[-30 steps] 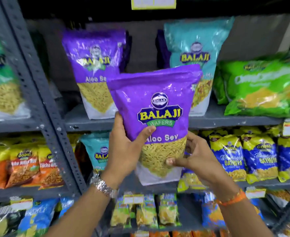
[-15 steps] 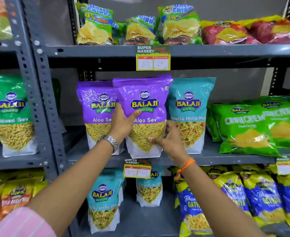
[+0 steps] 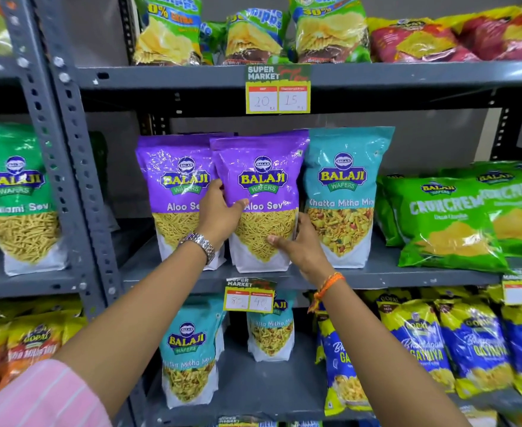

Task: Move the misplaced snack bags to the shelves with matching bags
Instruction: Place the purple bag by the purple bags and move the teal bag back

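Note:
A purple Aloo Sev bag (image 3: 261, 167) stands upright on the middle shelf (image 3: 407, 274), held by both hands. My left hand (image 3: 219, 211) grips its left edge, thumb across the front. My right hand (image 3: 296, 245) holds its lower right edge. A second purple Aloo Sev bag (image 3: 173, 186) stands just left of it, partly overlapped. A teal Khatta Mitha Mix bag (image 3: 344, 192) stands right of it, touching. Two more teal Khatta Mitha Mix bags (image 3: 189, 349) stand on the shelf below.
Green Ratlami Sev bag (image 3: 16, 195) sits in the left bay beyond the grey upright post (image 3: 66, 167). Green Crunchem bags (image 3: 450, 220) lie at right. Chips bags (image 3: 253, 35) fill the top shelf. Blue-yellow Gathiya bags (image 3: 463, 343) are lower right. Price tags (image 3: 278, 90) hang from shelf edges.
The purple bag went up and back from in front of the shelves onto the middle shelf, next to the other Aloo Sev bag. Both hands stayed on it.

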